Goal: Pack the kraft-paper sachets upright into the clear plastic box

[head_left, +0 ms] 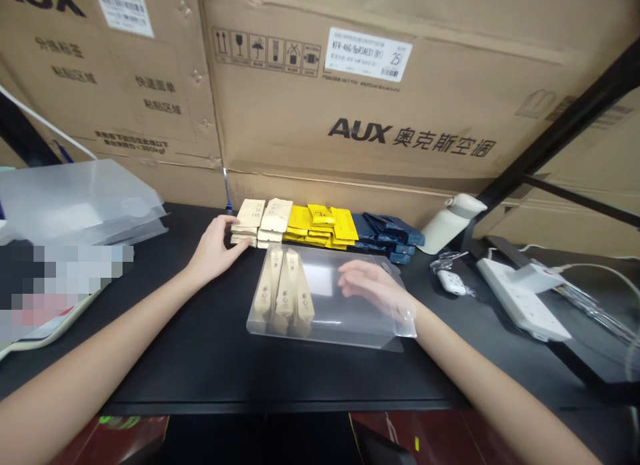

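Observation:
A clear plastic box [345, 318] lies flat on the black table [200, 358], with three beige sachets [284, 293] standing side by side in its left part. My right hand [373, 286] reaches into the box from its open right end, fingers spread, seen through the plastic. My left hand [216, 246] rests against the left side of a stack of beige sachets [260, 222] at the back of the table. Beside that stack lie yellow sachets [323, 225] and then dark blue sachets [387, 235].
Large cardboard cartons [350, 105] wall off the back. A pile of flat clear plastic boxes [80, 202] lies at far left. At right are a white bottle on its side [450, 222], keys [450, 275], a white power strip [520, 295] and a black shelf frame [565, 125].

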Demonstrator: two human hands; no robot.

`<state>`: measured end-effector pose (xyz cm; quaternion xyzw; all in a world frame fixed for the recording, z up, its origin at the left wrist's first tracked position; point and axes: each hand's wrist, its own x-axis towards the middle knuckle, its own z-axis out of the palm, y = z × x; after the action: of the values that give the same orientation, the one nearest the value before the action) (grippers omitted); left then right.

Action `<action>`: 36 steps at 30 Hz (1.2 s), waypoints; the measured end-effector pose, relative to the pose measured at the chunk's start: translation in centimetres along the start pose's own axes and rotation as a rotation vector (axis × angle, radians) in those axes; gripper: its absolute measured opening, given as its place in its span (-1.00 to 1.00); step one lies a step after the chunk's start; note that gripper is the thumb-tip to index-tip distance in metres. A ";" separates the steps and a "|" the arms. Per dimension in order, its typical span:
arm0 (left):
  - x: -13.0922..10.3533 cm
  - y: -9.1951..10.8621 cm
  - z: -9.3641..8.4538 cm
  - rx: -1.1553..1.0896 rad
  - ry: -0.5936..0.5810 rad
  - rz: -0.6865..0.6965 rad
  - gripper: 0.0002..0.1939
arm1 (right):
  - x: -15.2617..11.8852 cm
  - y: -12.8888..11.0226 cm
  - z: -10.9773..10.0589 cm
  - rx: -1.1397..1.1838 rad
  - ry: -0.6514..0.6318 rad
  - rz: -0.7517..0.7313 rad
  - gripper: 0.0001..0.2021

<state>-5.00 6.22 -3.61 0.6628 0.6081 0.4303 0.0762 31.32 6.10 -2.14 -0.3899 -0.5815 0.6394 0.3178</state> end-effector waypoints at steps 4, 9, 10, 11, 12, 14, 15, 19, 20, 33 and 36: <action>-0.3 0.3 -0.1 0.156 -0.015 0.174 -0.71 | 0.0 0.0 0.0 0.003 -0.003 -0.002 -0.75; -0.5 0.4 -0.1 0.220 -0.048 0.245 -0.63 | 0.0 0.0 0.1 0.001 -0.002 0.004 -0.75; -0.5 0.3 -0.1 0.223 -0.056 0.249 -0.61 | 0.0 0.0 0.1 0.000 -0.002 0.006 -0.75; -0.5 0.3 -0.1 0.224 -0.065 0.251 -0.59 | 0.0 0.0 0.1 -0.001 -0.002 0.007 -0.75; -0.5 0.2 -0.1 0.225 -0.073 0.250 -0.57 | 0.0 0.0 0.0 -0.003 -0.003 0.007 -0.75; -0.5 0.2 -0.1 0.230 -0.088 0.243 -0.52 | 0.0 0.0 0.0 -0.004 -0.005 0.003 -0.76; -0.5 0.2 0.0 0.232 -0.096 0.239 -0.49 | 0.0 0.0 0.0 -0.004 -0.005 0.002 -0.76; -0.4 0.3 0.0 0.222 -0.106 0.257 -0.39 | 0.1 0.1 0.0 0.001 -0.002 -0.003 -0.75; -0.4 0.4 -0.1 0.216 -0.098 0.265 -0.37 | 0.1 0.1 0.0 0.001 -0.003 -0.006 -0.75; -0.8 4.9 -3.2 -0.020 0.391 0.373 -0.55 | 0.0 0.0 0.0 -0.020 -0.042 0.011 -0.74; -1.8 6.9 -3.1 -0.287 0.319 0.318 -0.77 | 0.0 0.1 0.1 -0.072 -0.114 -0.007 -0.71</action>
<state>-1.76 1.64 1.76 0.6562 0.4334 0.6177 0.0037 31.20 6.05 -2.20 -0.3619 -0.6226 0.6382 0.2723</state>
